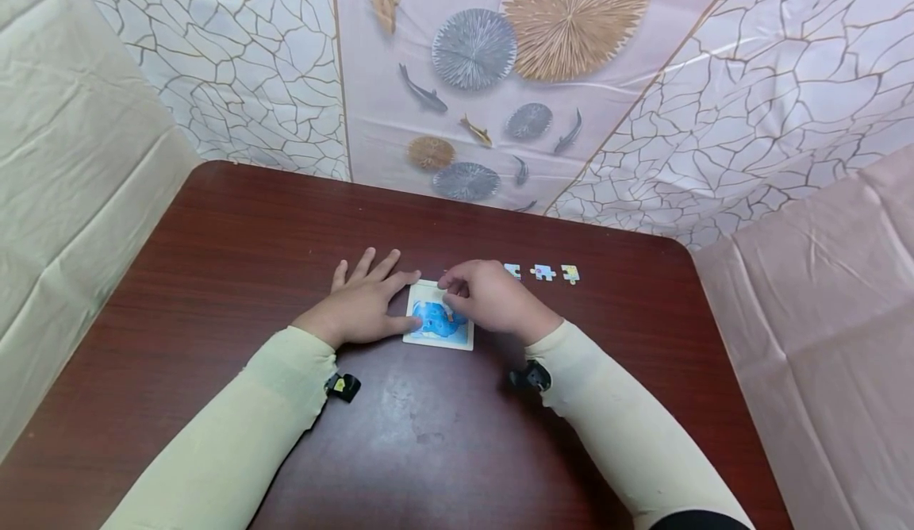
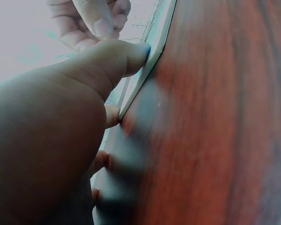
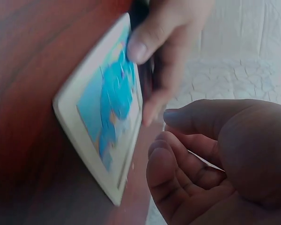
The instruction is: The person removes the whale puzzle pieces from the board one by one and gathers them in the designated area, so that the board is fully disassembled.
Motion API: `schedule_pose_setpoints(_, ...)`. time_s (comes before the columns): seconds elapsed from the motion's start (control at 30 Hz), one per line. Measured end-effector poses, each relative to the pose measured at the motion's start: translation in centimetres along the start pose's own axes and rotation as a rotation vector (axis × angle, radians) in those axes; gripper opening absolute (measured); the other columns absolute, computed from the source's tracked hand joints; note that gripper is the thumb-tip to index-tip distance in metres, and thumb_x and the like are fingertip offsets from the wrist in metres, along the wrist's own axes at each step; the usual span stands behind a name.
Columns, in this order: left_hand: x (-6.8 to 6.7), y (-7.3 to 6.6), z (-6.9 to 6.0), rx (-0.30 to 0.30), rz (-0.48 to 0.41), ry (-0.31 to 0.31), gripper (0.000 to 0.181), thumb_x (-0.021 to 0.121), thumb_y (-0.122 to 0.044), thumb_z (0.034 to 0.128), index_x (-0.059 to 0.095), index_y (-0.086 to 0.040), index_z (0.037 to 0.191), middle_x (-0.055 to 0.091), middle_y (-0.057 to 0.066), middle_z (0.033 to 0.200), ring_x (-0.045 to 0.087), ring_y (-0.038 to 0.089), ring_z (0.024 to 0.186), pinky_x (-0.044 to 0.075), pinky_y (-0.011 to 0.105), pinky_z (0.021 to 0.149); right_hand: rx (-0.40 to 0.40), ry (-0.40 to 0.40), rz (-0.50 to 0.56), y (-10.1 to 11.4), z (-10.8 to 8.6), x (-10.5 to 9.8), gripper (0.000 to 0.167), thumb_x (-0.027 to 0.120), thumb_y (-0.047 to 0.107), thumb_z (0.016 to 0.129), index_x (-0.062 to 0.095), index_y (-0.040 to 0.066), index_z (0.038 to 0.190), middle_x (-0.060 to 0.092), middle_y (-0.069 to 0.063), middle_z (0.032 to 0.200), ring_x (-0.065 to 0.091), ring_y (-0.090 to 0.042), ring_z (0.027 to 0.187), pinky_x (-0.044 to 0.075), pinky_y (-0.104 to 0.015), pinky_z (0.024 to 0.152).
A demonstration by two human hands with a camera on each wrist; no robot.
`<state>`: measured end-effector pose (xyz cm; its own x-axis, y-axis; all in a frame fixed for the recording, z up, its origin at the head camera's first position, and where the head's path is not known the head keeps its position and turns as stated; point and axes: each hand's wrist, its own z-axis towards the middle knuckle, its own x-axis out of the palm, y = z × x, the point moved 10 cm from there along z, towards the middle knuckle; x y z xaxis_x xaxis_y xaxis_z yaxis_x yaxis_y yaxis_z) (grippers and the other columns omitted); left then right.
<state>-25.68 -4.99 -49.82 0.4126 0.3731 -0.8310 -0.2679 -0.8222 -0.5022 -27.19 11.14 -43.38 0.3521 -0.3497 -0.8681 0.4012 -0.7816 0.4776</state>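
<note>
A small jigsaw puzzle in a pale tray [image 1: 438,345] lies on the table, its picture [image 3: 114,101] mostly blue. At the tray's left side is my left hand [image 1: 360,304], with fingers spread. Its thumb [image 2: 136,58] presses on the tray's border, and the index fingertip touches the edge near the far left corner. Over the tray's far right part hovers my right hand [image 1: 493,300]. In the right wrist view the fingers of that hand [image 3: 210,154] are loosely bent, thumb apart from them, and no piece shows between them.
Loose jigsaw pieces lie in a row beyond the right hand: one partly hidden piece [image 1: 512,270], a middle piece [image 1: 543,273] and a yellowish piece [image 1: 570,274]. The dark red wooden table [image 1: 236,260] meets patterned cloth [image 1: 278,78] at its far edge.
</note>
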Motion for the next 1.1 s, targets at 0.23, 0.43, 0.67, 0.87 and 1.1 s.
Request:
schedule_pose_setpoints(0.23,0.2,0.1,0.1,0.002,0.005,0.004,0.09,0.068,-0.076,0.1011,0.036,-0.04,0.177,0.002,0.003,0.192,-0.012,0.042,0.177,-0.006,0.079,0.134,-0.082,0.013,-0.052,1.4,0.7,2.0,0.024,0.081,0.019,0.103,0.084,0.01,0.126,0.081,-0.003,0.117,0.074,-0.015,0.101,0.065,-0.037,0.094)
schedule_pose_setpoints(0.43,0.2,0.2,0.0,0.006,0.002,0.008,0.09,0.067,-0.076,0.1016,0.035,-0.04,0.178,0.001,0.003,0.192,-0.013,0.042,0.177,-0.007,0.079,0.133,-0.133,0.018,-0.073,1.8,0.9,3.1,0.029,0.083,0.018,0.102,0.083,0.008,0.129,0.08,-0.006,0.124,0.074,-0.018,0.109,0.064,-0.038,0.1)
schedule_pose_setpoints(0.67,0.2,0.1,0.1,0.009,-0.003,0.009,0.091,0.069,-0.075,0.1013,0.035,-0.04,0.178,0.001,0.003,0.192,-0.013,0.042,0.177,-0.007,0.079,0.133,-0.159,0.03,-0.082,1.9,0.9,3.7,0.03,0.08,0.019,0.103,0.083,0.007,0.13,0.078,-0.007,0.121,0.072,-0.018,0.109,0.063,-0.037,0.1)
schedule_pose_setpoints(0.87,0.1,-0.1,0.0,0.013,-0.008,0.013,0.093,0.071,-0.075,0.0997,0.035,-0.04,0.178,0.002,0.004,0.192,-0.012,0.043,0.177,-0.007,0.079,0.133,-0.154,0.026,-0.068,1.9,0.6,3.8,0.031,0.08,0.018,0.103,0.082,0.007,0.131,0.078,-0.007,0.121,0.071,-0.019,0.107,0.063,-0.037,0.097)
schedule_pose_setpoints(1.1,0.1,0.1,0.1,0.017,0.002,0.01,0.091,0.072,-0.075,0.0993,0.035,-0.044,0.177,0.002,0.003,0.192,-0.012,0.043,0.177,-0.006,0.079,0.133,-0.167,0.02,-0.067,2.0,0.6,3.9,0.028,0.078,0.018,0.103,0.08,0.008,0.13,0.074,-0.006,0.121,0.067,-0.018,0.103,0.062,-0.035,0.093)
